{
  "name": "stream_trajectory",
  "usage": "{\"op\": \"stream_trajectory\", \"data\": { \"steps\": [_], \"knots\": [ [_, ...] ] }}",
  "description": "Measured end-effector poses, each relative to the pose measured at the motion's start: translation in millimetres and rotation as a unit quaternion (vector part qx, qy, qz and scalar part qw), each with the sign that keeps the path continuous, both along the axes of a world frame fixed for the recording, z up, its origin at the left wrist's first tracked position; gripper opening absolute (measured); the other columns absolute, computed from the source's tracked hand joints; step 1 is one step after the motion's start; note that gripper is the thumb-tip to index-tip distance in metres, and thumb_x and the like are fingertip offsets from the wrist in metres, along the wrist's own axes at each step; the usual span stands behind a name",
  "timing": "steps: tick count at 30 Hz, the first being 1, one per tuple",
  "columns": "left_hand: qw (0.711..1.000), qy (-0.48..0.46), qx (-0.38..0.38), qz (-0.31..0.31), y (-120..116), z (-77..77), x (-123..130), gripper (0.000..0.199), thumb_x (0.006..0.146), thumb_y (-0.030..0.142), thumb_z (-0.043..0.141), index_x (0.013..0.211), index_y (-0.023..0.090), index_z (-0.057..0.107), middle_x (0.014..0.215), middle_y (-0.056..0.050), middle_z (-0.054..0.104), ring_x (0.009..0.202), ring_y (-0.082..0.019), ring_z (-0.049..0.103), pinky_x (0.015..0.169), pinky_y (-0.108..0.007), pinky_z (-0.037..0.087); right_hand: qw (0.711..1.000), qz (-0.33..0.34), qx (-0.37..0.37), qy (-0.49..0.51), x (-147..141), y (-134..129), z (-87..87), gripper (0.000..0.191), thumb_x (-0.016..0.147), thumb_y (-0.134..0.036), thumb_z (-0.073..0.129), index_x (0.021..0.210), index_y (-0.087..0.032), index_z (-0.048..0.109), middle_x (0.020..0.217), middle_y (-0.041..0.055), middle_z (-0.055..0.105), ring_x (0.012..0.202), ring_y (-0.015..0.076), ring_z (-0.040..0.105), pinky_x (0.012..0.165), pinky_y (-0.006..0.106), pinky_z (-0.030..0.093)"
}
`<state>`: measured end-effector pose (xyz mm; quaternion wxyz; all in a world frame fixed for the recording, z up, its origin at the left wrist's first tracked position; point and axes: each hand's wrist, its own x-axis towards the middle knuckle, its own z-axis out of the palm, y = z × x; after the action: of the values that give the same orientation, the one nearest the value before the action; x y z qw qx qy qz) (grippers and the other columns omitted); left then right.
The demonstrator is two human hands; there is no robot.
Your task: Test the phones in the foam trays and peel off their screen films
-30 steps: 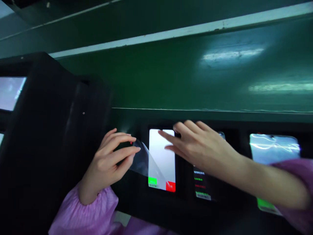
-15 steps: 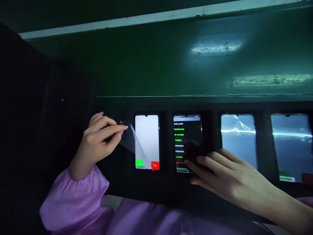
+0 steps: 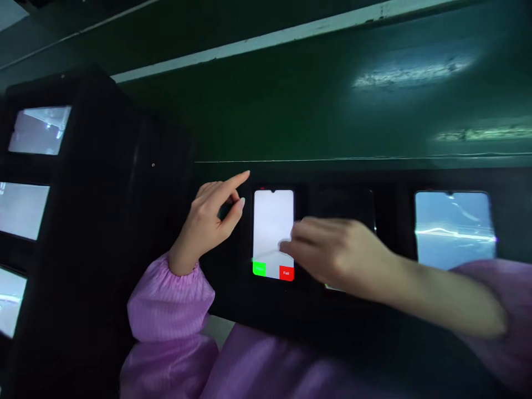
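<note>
A phone (image 3: 273,227) with a white screen lies in a black holder, showing a green button at its lower left and a red "Fail" button at its lower right. Just left of it is my left hand (image 3: 216,216), thumb and forefinger apart with nothing between them. My right hand (image 3: 328,246) reaches over from the right, its fingertips at the white screen's right edge; the fingers are drawn together and blurred. Under that hand a second phone (image 3: 349,205) is mostly hidden, its visible part dark.
Farther right, another phone (image 3: 455,244) has a bluish screen with glare, partly covered by my sleeve. A black rack (image 3: 83,221) on the left holds several lit screens. Behind the holders runs a green surface (image 3: 270,111) with a pale strip.
The view has shifted left. The clear film my left hand held is no longer seen there, and its fingers have parted. My right hand moved left to the white-screened phone; the second phone's list is gone.
</note>
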<state>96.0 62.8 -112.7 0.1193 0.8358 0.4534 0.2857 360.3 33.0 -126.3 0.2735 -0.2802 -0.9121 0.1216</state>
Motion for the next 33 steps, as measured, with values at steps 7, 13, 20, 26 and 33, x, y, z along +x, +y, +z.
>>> {"op": "stream_trajectory", "data": {
  "steps": [7, 13, 20, 26, 33],
  "knots": [
    [0.996, -0.005, -0.037, 0.084, -57, 7.4, -25, 0.030, 0.100, 0.008, 0.062, 0.125, 0.023, 0.072, 0.107, 0.000, 0.075, 0.098, -0.010, 0.070, 0.092, -0.024, 0.057, 0.932, -0.170, -0.271, 0.169, 10, 56, 12.4, 0.018, 0.099, -0.035, 0.074, 0.093, -0.018, 0.073, 0.074, -0.0043, 0.065, 0.054, 0.0055, 0.052, 0.051, 0.025, 0.037],
    [0.994, 0.024, -0.087, 0.058, -85, -3.5, -31, 0.039, 0.100, 0.004, 0.058, 0.133, 0.022, 0.070, 0.111, -0.002, 0.067, 0.102, -0.011, 0.067, 0.093, -0.024, 0.057, 0.911, -0.206, -0.294, 0.202, 10, 55, 20.5, 0.013, 0.099, -0.028, 0.074, 0.093, -0.017, 0.070, 0.088, -0.0041, 0.069, 0.074, 0.0046, 0.061, 0.060, 0.021, 0.049],
    [0.994, 0.042, -0.100, 0.032, -79, -13.3, -26, 0.044, 0.101, 0.002, 0.054, 0.138, 0.022, 0.068, 0.115, -0.004, 0.062, 0.103, -0.014, 0.066, 0.096, -0.032, 0.058, 0.907, -0.251, -0.297, 0.161, 8, 47, 26.8, 0.022, 0.099, -0.037, 0.069, 0.099, -0.015, 0.068, 0.091, -0.0085, 0.067, 0.086, 0.0049, 0.065, 0.075, 0.026, 0.056],
    [0.993, 0.038, -0.101, 0.036, -76, -20.6, -29, 0.043, 0.101, 0.003, 0.055, 0.139, 0.021, 0.067, 0.114, -0.003, 0.062, 0.102, -0.013, 0.065, 0.094, -0.030, 0.059, 0.908, -0.268, -0.289, 0.143, 11, 44, 23.6, 0.029, 0.097, -0.044, 0.069, 0.100, -0.016, 0.070, 0.087, -0.0111, 0.068, 0.082, 0.0067, 0.066, 0.073, 0.035, 0.052],
    [0.993, 0.026, -0.109, 0.044, -76, -25.8, -31, 0.045, 0.101, 0.003, 0.056, 0.140, 0.023, 0.067, 0.114, -0.002, 0.064, 0.103, -0.012, 0.064, 0.090, -0.024, 0.057, 0.927, -0.247, -0.254, 0.120, 22, 52, 15.8, 0.022, 0.103, -0.048, 0.068, 0.100, -0.026, 0.069, 0.102, -0.0041, 0.073, 0.098, 0.0119, 0.072, 0.082, 0.033, 0.062]
  ]
}}
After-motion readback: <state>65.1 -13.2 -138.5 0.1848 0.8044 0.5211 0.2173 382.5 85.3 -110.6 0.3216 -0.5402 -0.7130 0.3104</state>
